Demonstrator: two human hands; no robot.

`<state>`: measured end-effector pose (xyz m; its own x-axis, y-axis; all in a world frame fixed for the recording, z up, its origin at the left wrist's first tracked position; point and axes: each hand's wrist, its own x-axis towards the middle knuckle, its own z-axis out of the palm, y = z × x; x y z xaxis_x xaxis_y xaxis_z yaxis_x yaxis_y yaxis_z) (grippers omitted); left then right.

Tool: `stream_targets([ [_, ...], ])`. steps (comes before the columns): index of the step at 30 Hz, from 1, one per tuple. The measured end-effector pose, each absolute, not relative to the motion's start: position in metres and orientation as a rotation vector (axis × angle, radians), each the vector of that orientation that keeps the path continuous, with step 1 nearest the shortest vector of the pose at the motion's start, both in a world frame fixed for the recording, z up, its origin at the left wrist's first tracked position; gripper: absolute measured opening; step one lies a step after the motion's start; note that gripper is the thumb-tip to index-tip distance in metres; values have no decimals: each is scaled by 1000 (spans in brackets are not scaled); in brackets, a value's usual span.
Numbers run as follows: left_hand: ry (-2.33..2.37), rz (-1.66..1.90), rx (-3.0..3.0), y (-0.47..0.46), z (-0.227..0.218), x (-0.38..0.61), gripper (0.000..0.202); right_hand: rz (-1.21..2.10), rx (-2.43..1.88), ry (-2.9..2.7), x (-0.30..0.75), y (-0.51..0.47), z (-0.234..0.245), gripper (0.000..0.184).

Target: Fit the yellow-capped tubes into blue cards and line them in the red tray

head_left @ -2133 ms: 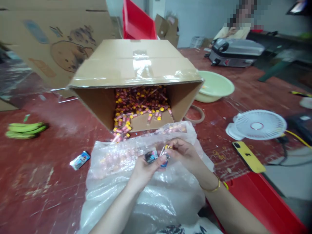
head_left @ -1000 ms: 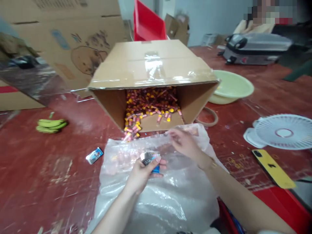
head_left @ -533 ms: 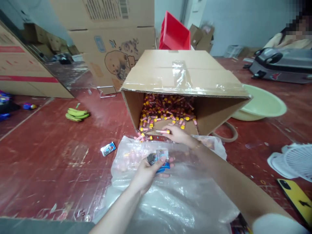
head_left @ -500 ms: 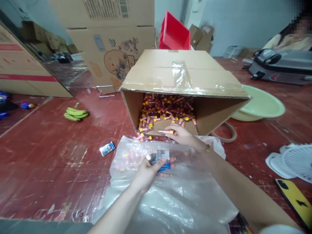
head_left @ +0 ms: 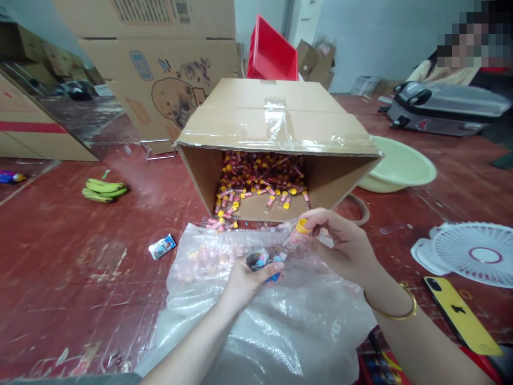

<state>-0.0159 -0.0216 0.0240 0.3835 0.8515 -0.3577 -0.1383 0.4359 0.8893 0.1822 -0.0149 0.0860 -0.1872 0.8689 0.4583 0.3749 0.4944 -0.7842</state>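
Head: cardbd box (head_left: 280, 125) w/ yellow-capped tubes (head_left: 262, 175)

No lettering or number is legible. The tall brown cardboard carton (head_left: 158, 67) carries a blurred printed block (head_left: 142, 9); the flat yellow phone (head_left: 463, 316) carries a dark, indistinct logo (head_left: 458, 309).

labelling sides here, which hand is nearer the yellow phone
Right. The right hand is left of the yellow phone; the left hand is farther left of it.

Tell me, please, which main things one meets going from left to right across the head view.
Green bananas, loose blue packet, left hand, yellow-capped tube, right hand, yellow phone.
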Motion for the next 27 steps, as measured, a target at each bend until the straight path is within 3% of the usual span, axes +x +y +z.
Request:
stream_targets([
  [12,983,790,991,-22,25,-17,31,487,-1058,-1975,173,-21,100,6],
  [19,944,752,848,-26,27,-13,33,1040,-1174,-1568,172,-5,64,18],
  [23,891,738,614,-27,34,-7,45,1258,-1108,-1460,167,-18,38,20],
  [25,879,754,555,-26,38,-2,47,1209,-1078,-1515,161,-32,30,35],
  [27,862,750,520,-25,42,2,47,1146,-1130,-1510,153,-46,22,67],
])
